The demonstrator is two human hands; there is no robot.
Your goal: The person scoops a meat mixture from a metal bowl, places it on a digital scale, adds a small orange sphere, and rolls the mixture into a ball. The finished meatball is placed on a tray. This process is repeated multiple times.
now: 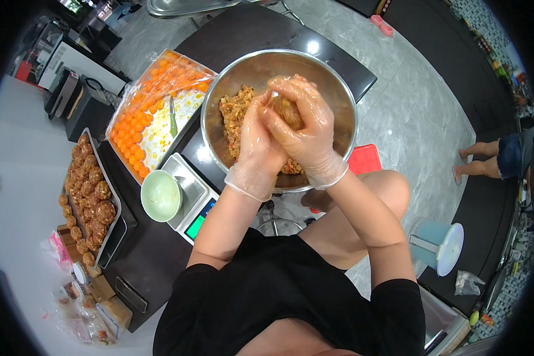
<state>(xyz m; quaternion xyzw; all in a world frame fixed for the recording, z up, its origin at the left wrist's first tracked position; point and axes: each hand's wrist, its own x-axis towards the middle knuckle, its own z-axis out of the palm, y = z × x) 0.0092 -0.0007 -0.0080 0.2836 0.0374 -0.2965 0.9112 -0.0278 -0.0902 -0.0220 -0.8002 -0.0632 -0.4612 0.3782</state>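
Both of my hands wear clear, greasy disposable gloves and are cupped together over a large stainless steel mixing bowl point(345, 147). Between the palms sits a ball of brownish filling point(289, 111), partly covered by the fingers. My left hand point(260, 138) supports it from the left, and my right hand point(313, 120) curls around it from the right. Loose chunky filling mixture point(233, 118) lies along the left side of the bowl. More of that mixture shows below my wrists.
Left of the bowl is a tray of orange egg yolks point(127, 133) under plastic film, with a green-handled knife point(173, 118). A pale green bowl point(161, 196) overlaps a digital scale point(196, 202). Farther left, a metal tray holds filling balls point(89, 187). A person point(500, 155) stands at right.
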